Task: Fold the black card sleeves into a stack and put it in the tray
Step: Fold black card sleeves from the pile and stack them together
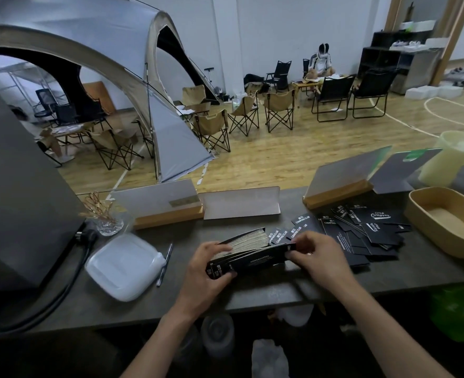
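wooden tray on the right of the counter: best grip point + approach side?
Grip the wooden tray by its near-left long rim, coming from above: fingers inside, thumb outside. It sits upright and open-topped, looks empty, and that rim faces the right hand. The loose sleeves crowd the wall's base, so a low side approach looks blocked.

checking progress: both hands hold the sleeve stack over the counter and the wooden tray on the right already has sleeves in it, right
Not quite. The head view shows the wooden tray holding no sleeves. Both the left hand and right hand do hold the sleeve stack over the counter.
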Tool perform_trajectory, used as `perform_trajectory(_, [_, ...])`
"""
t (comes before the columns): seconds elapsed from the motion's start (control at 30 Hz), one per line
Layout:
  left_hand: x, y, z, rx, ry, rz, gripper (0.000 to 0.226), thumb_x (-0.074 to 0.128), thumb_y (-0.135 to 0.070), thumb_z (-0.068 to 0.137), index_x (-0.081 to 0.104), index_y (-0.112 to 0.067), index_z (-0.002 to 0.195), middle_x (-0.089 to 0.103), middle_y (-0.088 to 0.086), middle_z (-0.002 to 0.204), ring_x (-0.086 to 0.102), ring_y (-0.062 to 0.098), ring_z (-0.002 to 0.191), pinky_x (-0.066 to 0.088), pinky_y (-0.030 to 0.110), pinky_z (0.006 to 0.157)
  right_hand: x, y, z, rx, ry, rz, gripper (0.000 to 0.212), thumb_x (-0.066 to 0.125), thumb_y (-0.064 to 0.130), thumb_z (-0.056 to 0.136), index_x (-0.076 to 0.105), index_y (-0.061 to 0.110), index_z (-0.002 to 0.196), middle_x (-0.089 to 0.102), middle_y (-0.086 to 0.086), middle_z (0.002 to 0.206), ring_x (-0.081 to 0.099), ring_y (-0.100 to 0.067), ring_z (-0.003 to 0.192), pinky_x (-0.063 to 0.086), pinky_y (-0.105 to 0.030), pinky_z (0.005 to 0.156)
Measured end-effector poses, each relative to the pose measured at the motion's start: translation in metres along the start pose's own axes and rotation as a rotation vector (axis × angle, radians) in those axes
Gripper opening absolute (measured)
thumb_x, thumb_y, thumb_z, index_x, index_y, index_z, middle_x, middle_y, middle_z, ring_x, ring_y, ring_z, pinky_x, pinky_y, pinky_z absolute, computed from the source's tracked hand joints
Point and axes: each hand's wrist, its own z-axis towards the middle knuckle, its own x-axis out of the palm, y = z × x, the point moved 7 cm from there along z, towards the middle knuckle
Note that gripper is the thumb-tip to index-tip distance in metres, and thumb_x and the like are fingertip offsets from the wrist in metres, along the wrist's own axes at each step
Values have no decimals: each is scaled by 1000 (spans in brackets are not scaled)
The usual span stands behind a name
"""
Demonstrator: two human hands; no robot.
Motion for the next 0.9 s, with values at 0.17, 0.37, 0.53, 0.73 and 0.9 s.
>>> perform_trajectory(0.17, [5,2,-2,-21,48,22,67,85,-13,77,60,-30,136,56,-7,126,58,7,118,47,20,101,-65,20,-9,-63,-109,339,15,77,7,81,63,9,75,66,-6,66,57,-8,56,46,-21,56])
perform_trajectory(0.37, [12,0,-1,-26,108,16,82,81,-12,76,46,-31,147,52,-7,131,55,10,123,46,21,105,-13,53,-44,-286,-143,-240,32,67,30,67,39,19,58,42,6,48,40,-11,47,35,-32,49])
perform_trajectory(0.53, [12,-6,-3,-13,177,-2,112,94,-33,64,28,-35,154,47,-13,140,47,1,130,38,12,105,88,45,-58,-319,164,-384,27,56,50,70,45,25,73,53,9,71,57,-13,73,46,-34,64])
perform_trajectory(0.73, [14,-2,-3,-53,141,12,100,90,-35,70,34,-30,152,46,-14,136,48,0,127,40,12,103,46,38,-31,-360,-17,-77,25,69,18,70,60,32,88,57,17,89,57,-3,82,50,-25,70])
perform_trajectory(0.9, [18,-6,-2,-52,39,-31,70,72,-6,76,52,-29,139,54,-9,128,56,12,122,48,29,103,42,18,-17,-151,-57,-317,95,83,25,75,28,23,153,36,-1,153,38,-20,139,36,-33,112])
